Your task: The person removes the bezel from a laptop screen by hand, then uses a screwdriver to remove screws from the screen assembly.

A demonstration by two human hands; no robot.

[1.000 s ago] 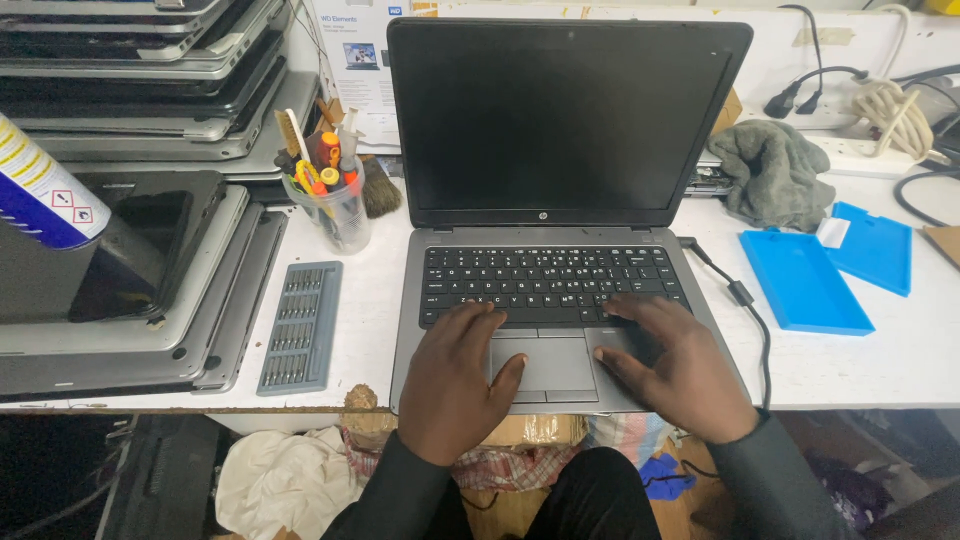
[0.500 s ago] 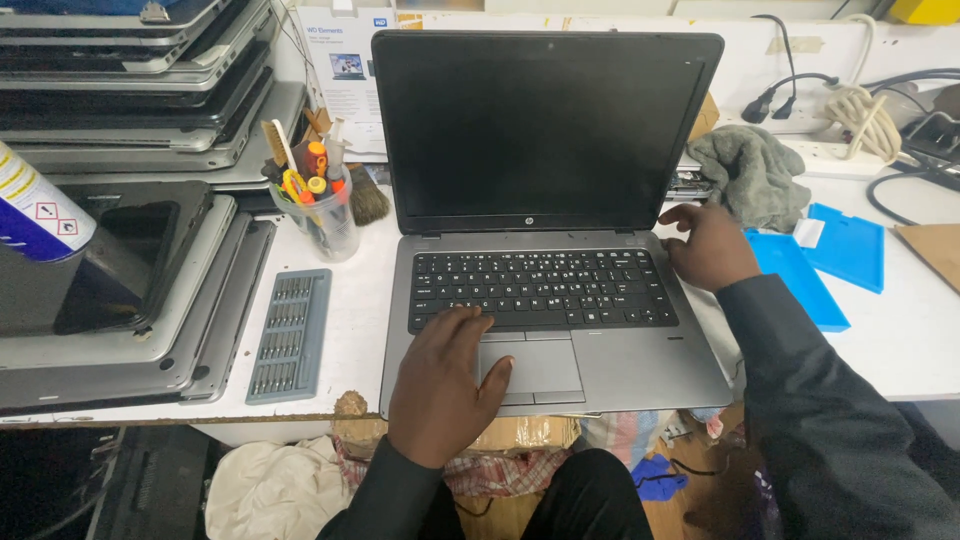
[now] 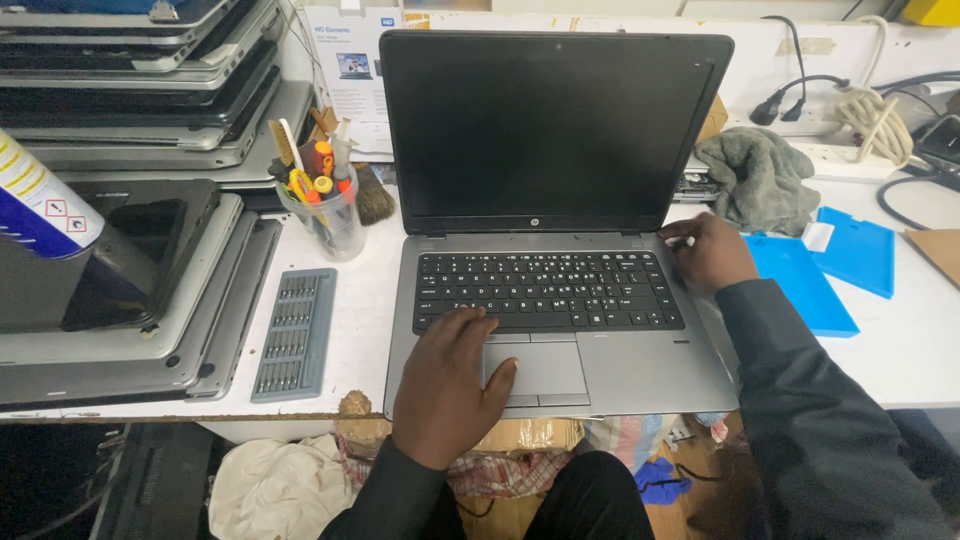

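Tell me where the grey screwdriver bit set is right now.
In the head view, the grey bit set lies flat on the white table, left of the open laptop, between it and the stacked laptops, just below the tool cup.

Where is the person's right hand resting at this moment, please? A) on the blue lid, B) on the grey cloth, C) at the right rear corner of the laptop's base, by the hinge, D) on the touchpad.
C: the right hand sits at the right rear corner of the laptop base, near the hinge, while the left hand covers the palm rest beside the touchpad.
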